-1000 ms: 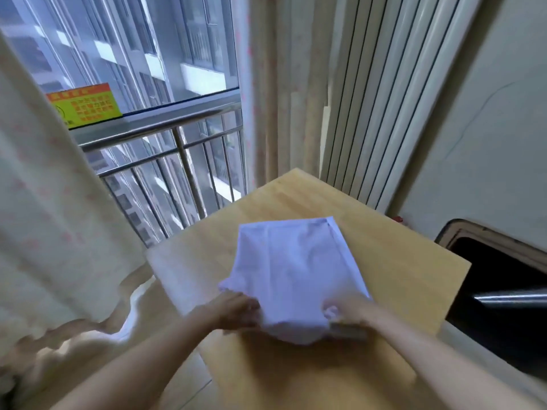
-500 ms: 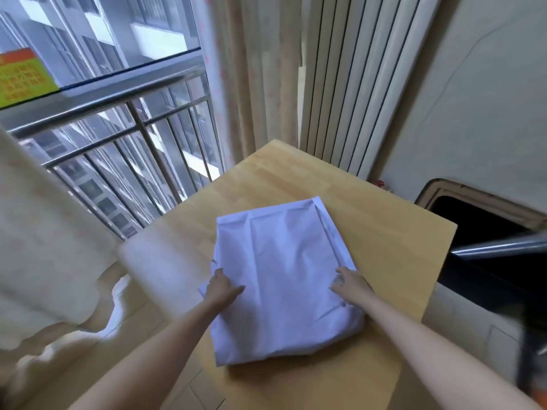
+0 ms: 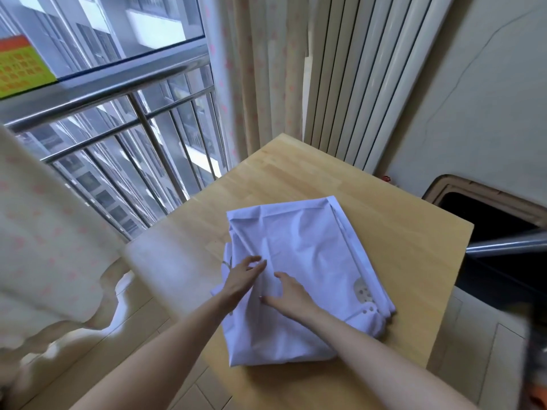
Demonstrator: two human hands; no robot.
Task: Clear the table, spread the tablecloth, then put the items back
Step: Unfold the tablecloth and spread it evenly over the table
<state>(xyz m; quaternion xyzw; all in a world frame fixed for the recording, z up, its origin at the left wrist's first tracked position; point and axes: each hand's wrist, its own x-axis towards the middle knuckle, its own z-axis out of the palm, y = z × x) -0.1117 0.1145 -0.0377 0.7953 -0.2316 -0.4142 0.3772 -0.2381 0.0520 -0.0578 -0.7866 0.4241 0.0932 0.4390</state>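
On the wooden table [image 3: 296,179], a folded white tablecloth [image 3: 310,255] lies flat. The left hand [image 3: 241,278] and right hand [image 3: 291,294] rest close together on its near-left part, fingers extended and pressing the cloth, gripping nothing. A curtain [image 3: 260,69] hangs behind.

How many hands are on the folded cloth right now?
2: the left hand on the cloth near its left edge, the right hand flat just beside it. None seems hidden.
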